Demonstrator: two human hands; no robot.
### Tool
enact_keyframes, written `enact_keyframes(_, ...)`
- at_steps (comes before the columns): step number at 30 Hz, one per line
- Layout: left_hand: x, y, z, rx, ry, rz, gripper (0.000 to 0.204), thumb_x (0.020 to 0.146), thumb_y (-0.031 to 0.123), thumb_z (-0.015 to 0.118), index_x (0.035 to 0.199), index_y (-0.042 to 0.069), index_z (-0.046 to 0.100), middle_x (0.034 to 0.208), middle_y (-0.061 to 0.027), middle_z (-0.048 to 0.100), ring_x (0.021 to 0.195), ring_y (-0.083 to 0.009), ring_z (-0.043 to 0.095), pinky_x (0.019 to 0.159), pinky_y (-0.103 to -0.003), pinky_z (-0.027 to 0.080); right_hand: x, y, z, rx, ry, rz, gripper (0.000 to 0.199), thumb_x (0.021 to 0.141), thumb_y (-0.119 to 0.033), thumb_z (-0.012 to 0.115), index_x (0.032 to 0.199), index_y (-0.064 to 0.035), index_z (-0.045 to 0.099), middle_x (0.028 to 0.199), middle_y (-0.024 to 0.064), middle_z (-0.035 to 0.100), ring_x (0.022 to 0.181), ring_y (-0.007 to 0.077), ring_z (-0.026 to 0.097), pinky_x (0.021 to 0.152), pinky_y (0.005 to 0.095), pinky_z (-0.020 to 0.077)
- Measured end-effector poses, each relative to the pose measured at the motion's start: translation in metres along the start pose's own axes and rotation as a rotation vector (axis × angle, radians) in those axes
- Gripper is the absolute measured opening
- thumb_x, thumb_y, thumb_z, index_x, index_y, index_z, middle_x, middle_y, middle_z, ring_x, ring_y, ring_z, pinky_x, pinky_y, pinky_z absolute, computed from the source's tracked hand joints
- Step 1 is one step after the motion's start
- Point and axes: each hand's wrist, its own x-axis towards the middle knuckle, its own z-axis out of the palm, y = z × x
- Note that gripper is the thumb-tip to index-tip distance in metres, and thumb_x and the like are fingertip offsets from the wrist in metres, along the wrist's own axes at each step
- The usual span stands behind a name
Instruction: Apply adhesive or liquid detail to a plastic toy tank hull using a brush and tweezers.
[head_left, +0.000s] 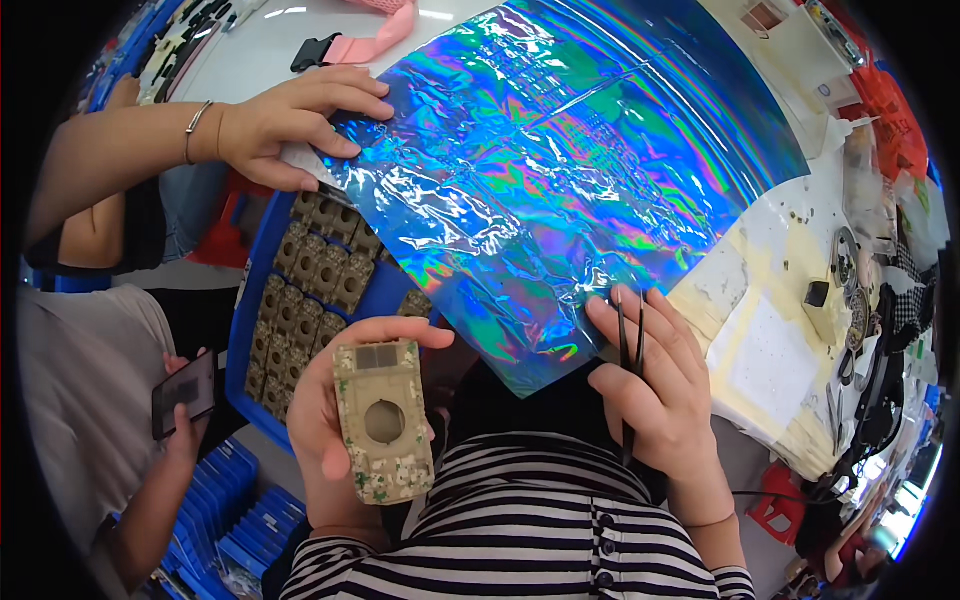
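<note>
My left hand (pixel 318 410) holds a tan plastic part (pixel 388 425), a boxy toy-tank-like body with a round hole and green camouflage patches. Its fingers wrap round the part's left side, below the sheet. Black tweezers (pixel 625 370) stand between the fingers of my right hand (pixel 655 395). Those fingertips rest on the near right edge of a shiny holographic sheet (pixel 560 190). The sheet is creased, gleams blue, green and purple, and overhangs the table edge toward me. A co-worker's hand (pixel 290 125) with a bracelet touches the sheet's far left edge.
A blue tray (pixel 238 365) with rows of similar tan parts (pixel 325 255) sits left, partly under the sheet. Another person holds a phone (pixel 183 395). A pink strap (pixel 375 40) with a black buckle lies beyond. Yellowed paper (pixel 775 350) and small tools cover the right table.
</note>
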Motion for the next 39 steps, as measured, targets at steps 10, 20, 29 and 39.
enact_keyframes(10, 0.0, -0.007, -0.02, -0.115, -0.218, -0.03, 0.126, 0.061, 0.024, 0.091, 0.143, -0.011, 0.002, 0.144, -0.0376, 0.016, 0.099, -0.0458, 0.062, 0.074, -0.047, 0.059, -0.01, -0.005, 0.001, 0.032, 0.076, 0.0, 0.019, 0.082, -0.026, 0.063, 0.082, -0.0074, 0.06, 0.114, 0.0167, 0.065, 0.115, 0.0331, 0.057, 0.097, 0.0462, 0.0455)
enact_keyframes(20, 0.006, -0.007, 0.025, -0.389, -0.22, 0.379, 0.121, 0.07, 0.037, 0.083, 0.15, 0.007, -0.002, 0.128, -0.0261, 0.037, 0.091, -0.0402, 0.062, 0.072, -0.044, 0.061, -0.021, -0.011, -0.007, 0.168, 0.194, -0.048, 0.062, 0.084, -0.06, 0.05, 0.109, -0.0048, 0.064, 0.107, 0.0162, 0.063, 0.099, 0.0335, 0.059, 0.082, 0.0458, 0.0502)
enact_keyframes(29, 0.052, -0.061, 0.096, -0.27, -0.178, -0.091, 0.105, 0.077, 0.063, 0.063, 0.151, 0.013, 0.007, 0.147, -0.028, 0.026, 0.098, -0.0312, 0.063, 0.073, -0.036, 0.06, -0.035, -0.007, -0.038, 0.31, 0.583, 0.287, 0.067, 0.089, -0.06, 0.049, 0.114, 0.0023, 0.054, 0.111, 0.017, 0.065, 0.104, 0.0301, 0.057, 0.088, 0.0383, 0.046)
enact_keyframes(39, 0.093, -0.077, 0.119, -0.347, -0.086, -0.053, 0.072, 0.095, 0.055, 0.039, 0.15, 0.014, 0.017, 0.15, -0.0235, 0.024, 0.116, -0.0272, 0.057, 0.097, -0.039, 0.05, -0.026, -0.035, -0.07, 0.161, 0.422, 0.04, 0.044, 0.068, -0.028, 0.082, 0.101, -0.0044, 0.064, 0.09, 0.0077, 0.071, 0.092, 0.0274, 0.064, 0.076, 0.036, 0.0534)
